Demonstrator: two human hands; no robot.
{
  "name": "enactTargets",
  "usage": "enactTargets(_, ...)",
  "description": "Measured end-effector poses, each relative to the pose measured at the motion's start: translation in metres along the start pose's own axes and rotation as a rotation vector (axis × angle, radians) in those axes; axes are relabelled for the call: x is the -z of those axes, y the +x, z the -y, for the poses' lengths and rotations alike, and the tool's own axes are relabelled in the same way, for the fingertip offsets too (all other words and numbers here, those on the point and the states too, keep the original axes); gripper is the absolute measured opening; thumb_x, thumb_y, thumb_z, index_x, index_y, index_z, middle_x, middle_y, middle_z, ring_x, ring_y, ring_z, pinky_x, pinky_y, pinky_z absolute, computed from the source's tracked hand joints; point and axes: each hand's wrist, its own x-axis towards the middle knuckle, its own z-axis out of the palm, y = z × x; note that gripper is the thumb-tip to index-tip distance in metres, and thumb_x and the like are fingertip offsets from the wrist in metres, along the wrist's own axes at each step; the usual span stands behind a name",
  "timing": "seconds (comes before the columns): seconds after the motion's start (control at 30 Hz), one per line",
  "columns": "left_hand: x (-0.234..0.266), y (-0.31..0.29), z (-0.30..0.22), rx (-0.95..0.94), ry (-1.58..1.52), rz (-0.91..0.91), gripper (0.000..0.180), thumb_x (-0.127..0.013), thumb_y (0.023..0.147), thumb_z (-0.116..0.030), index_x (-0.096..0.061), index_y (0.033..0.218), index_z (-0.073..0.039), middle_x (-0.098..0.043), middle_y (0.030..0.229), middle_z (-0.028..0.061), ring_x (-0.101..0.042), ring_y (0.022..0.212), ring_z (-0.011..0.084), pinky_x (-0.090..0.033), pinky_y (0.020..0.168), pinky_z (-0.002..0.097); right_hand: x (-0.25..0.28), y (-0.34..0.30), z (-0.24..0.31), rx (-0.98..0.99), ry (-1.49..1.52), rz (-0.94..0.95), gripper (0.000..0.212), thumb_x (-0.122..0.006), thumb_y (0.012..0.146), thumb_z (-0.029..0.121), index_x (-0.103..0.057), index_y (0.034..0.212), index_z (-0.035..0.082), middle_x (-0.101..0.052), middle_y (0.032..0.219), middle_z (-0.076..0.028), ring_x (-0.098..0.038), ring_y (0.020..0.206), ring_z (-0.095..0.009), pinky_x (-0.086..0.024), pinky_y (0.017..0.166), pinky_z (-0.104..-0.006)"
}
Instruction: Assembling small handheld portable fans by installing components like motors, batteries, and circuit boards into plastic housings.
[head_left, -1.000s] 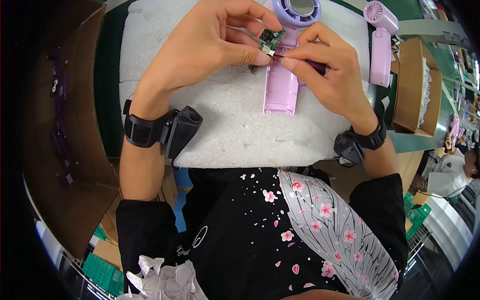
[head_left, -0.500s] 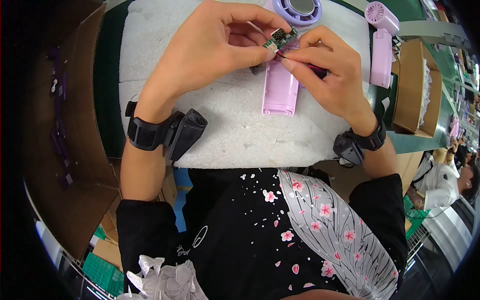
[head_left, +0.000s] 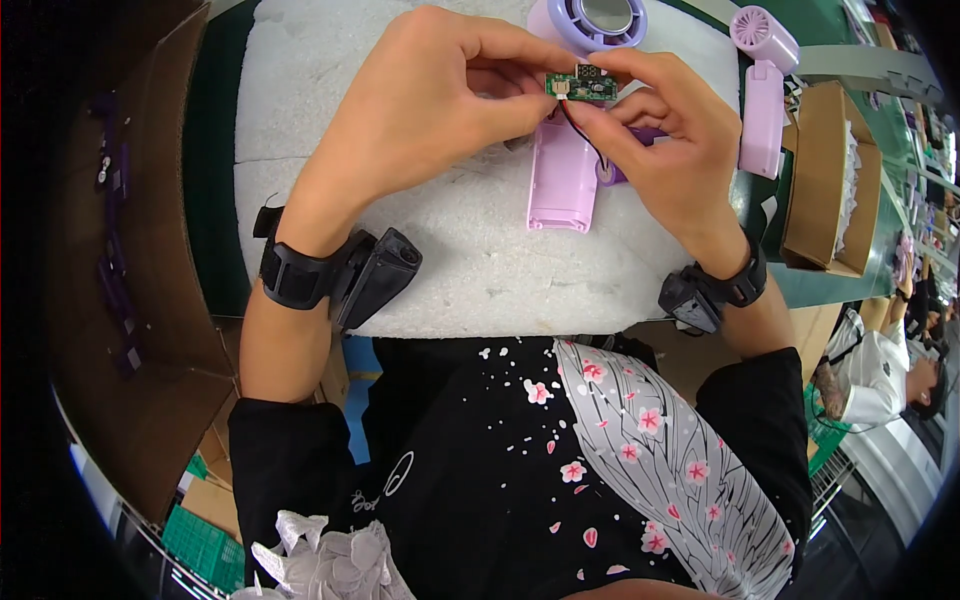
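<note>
A small green circuit board with a dark display block is held level between my two hands. My left hand pinches its left end with thumb and index finger. At the right end, my right hand grips the board between thumb and index finger. Red and black wires run from the board's white plug down to a purple cylinder, apparently a battery, mostly hidden by the right hand. Below the board lies an open lilac handle shell, joined to a fan head at the top.
A white foam mat covers the green table. Another lilac handheld fan lies to the right, beside a cardboard box with white packing. A large cardboard box holding purple parts stands at left. A person in white sits far right.
The circuit board has turned level, its plug now facing me. My right fingers have moved from the wires up to the board's right end. The purple cylinder's end has come into view.
</note>
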Motion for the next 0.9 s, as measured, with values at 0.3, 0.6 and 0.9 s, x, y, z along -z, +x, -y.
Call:
enactTargets(0.3, -0.007, -0.001, 0.000, -0.063, 0.101, -0.058, 0.025, -0.064, 0.082, 0.002, -0.069, 0.105, 0.006, -0.068, 0.091, 0.0077, -0.064, 0.075, 0.0095, -0.051, 0.064, 0.0204, 0.002, -0.002, -0.002, -0.002, -0.089, -0.016, 0.036, -0.075, 0.076, -0.007, -0.063, 0.110, -0.005, -0.064, 0.086, -0.004, -0.060, 0.064, -0.002, -0.044, 0.055, -0.0144)
enactTargets(0.6, -0.003, 0.001, 0.004, -0.122, 0.211, -0.015, 0.023, -0.062, 0.082, 0.001, -0.070, 0.104, 0.005, -0.068, 0.092, 0.0076, -0.064, 0.073, 0.0104, -0.049, 0.061, 0.0209, -0.002, -0.002, 0.000, -0.080, -0.059, -0.021, 0.028, -0.076, 0.077, -0.004, -0.063, 0.103, -0.003, -0.062, 0.068, -0.001, -0.058, 0.060, -0.001, -0.042, 0.051, -0.0140)
enactTargets(0.9, -0.009, 0.000, 0.002, 0.025, -0.021, 0.045, 0.027, -0.063, 0.081, 0.001, -0.061, 0.108, -0.001, -0.061, 0.101, 0.0025, -0.057, 0.079, 0.0098, -0.049, 0.071, 0.0226, 0.002, -0.001, 0.013, -0.275, -0.111, 0.013, 0.025, -0.075, 0.082, 0.004, -0.060, 0.101, -0.003, -0.063, 0.066, -0.001, -0.057, 0.058, -0.001, -0.040, 0.048, -0.0144)
